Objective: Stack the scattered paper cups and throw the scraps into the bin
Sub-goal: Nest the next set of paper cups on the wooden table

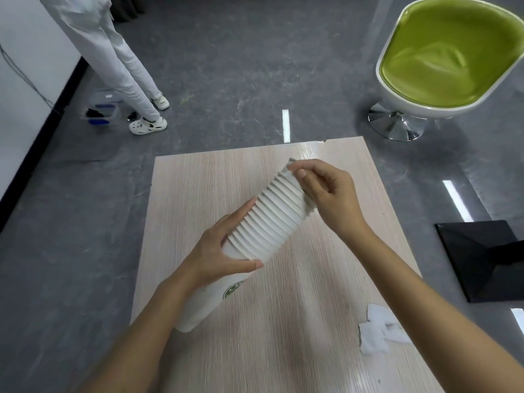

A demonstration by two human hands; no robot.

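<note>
One cup stack (pixel 272 219) holds every visible cup: your left hand (pixel 224 251) grips it low, your right hand (pixel 326 194) pinches its top; scraps (pixel 377 333) by your right forearm await binning.

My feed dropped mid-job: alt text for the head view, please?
Both hands hold a tilted stack of paper cups over the table: the left hand grips its middle, the right hand pinches the top rim. White scraps lie near the table's right edge.

Grey floor (pixel 255 66), green chair (pixel 450 61), wood table (pixel 283 321).
</note>
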